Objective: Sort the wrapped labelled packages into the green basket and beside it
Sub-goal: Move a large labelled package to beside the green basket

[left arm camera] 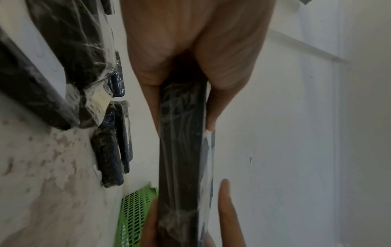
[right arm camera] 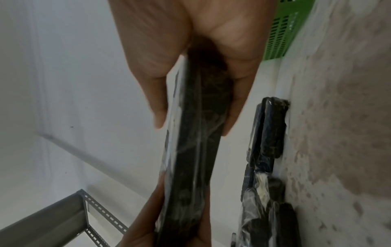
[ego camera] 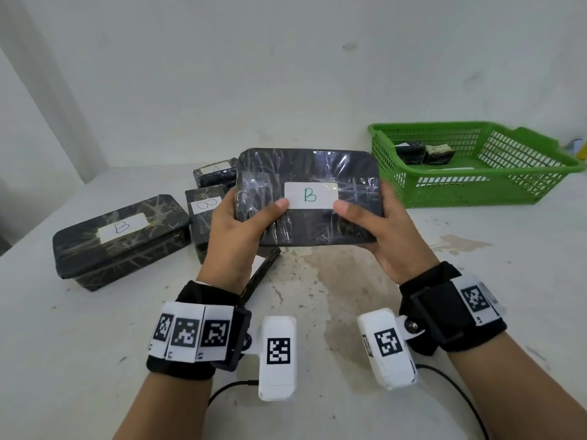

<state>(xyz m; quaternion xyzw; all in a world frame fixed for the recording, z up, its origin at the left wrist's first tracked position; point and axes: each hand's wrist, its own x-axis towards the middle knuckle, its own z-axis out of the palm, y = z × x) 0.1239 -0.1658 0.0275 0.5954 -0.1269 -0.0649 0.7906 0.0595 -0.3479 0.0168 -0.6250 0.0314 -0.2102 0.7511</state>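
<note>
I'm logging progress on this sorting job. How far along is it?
Done: two small packages already lie in the green basket. In hand: the left hand and right hand both grip a flat package labelled B above the table. Left: at least three labelled packages remain on the left, including a big box marked B.

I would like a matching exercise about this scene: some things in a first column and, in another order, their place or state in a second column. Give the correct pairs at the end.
Column one:
1. flat package with green B
2. large box labelled B
3. green basket
4. small package labelled A

Column two:
a. on the table at the left
b. held above the table by the left hand and right hand
c. at the back, behind the other packages
d. on the table at the right, two dark packages inside

Pairs: 1-b, 2-a, 3-d, 4-c
</note>
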